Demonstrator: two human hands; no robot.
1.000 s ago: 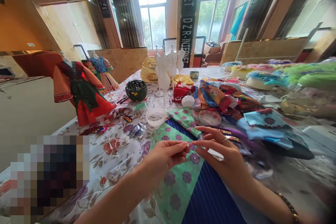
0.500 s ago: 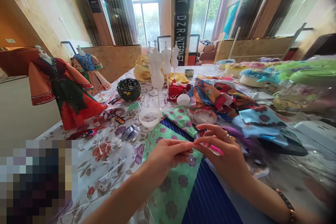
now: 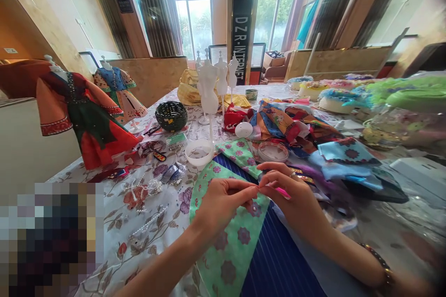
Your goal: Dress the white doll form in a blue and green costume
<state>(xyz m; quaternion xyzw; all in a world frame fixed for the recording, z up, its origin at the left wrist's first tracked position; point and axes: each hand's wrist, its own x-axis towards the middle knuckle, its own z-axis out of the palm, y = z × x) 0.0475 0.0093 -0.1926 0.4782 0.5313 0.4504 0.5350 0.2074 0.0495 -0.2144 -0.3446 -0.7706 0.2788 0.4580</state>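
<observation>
My left hand (image 3: 228,202) and my right hand (image 3: 291,199) meet fingertip to fingertip above a green fabric piece (image 3: 226,241) printed with purple flowers. Both hands are closed in a pinch; whatever sits between the tips is too small to make out. A bit of bright pink (image 3: 283,192) shows beneath the right fingers. Under the green piece lies dark blue striped fabric (image 3: 275,255). A smaller green flowered piece (image 3: 240,154) rests just beyond the hands. My right wrist wears a beaded bracelet (image 3: 378,260).
Small white dress forms (image 3: 208,88) stand ahead, near a round white dish (image 3: 199,153) and a dark woven basket (image 3: 171,116). Colourful fabrics (image 3: 278,123) are heaped beyond my right hand. Strings of pearls (image 3: 148,225) lie at left, before a dressed mannequin (image 3: 83,111).
My right hand has tilted and its fingers have drawn in slightly, with less of the pink showing. The fingertips of both hands stay together over the green fabric.
</observation>
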